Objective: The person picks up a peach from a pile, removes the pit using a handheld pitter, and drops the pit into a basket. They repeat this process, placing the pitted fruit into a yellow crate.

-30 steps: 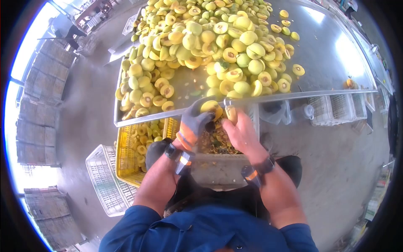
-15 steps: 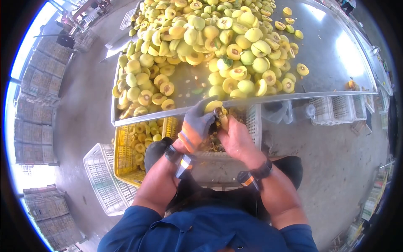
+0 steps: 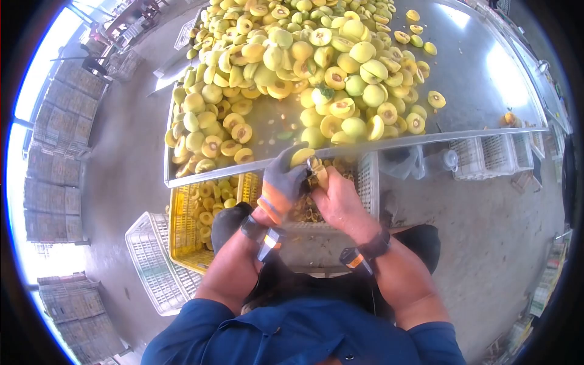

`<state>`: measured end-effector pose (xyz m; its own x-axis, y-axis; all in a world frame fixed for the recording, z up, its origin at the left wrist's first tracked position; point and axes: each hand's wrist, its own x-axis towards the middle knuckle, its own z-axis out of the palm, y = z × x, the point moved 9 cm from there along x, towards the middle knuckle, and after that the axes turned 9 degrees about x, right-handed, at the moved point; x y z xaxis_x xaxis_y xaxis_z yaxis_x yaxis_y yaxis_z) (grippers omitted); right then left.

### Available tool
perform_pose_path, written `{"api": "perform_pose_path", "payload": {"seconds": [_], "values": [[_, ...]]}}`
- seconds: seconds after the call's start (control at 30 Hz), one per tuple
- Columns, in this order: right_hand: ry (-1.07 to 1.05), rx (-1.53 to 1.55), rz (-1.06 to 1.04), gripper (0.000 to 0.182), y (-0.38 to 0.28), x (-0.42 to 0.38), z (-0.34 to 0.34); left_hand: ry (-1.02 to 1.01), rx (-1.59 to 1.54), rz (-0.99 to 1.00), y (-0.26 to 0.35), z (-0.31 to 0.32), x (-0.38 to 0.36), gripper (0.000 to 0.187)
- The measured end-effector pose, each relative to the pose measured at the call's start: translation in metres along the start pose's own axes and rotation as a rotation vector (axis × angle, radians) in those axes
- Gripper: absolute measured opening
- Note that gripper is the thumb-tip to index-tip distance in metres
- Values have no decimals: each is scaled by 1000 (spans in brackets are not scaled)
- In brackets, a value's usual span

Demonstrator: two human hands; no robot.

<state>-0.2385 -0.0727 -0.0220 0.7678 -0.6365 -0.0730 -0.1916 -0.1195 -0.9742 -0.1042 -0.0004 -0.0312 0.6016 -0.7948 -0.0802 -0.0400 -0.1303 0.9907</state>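
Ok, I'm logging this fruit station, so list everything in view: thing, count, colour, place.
fruit pile: too many to count, yellow-green, whole and halved, on the table
metal table: one, grey steel, ahead
yellow crate: one, holds halved fruit, under the table's left end
white crate: one, on the floor at left
scrap bin: one, white, under the hands
stacked crates: several, grey, far left
held fruit: one, yellow, in the left hand
left hand: grey and orange glove, grips the fruit
right hand: bare, works a small tool against the fruit
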Motion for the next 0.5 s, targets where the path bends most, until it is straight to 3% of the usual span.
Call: {"api": "perform_pose_path", "payload": {"seconds": [0.07,0.3,0.4,0.5], "values": [[-4,-21,4,25,3,1,-1,19,134,48,7,1,-1,46],[-58,8,3,27,9,5,2,-4,8,-5,-1,3,-2,46],[-225,333,37,29,17,9,17,-31,21,-19,-2,2,0,46],[-156,115,2,31,20,5,15,-55,26,-4,1,1,1,47]]}}
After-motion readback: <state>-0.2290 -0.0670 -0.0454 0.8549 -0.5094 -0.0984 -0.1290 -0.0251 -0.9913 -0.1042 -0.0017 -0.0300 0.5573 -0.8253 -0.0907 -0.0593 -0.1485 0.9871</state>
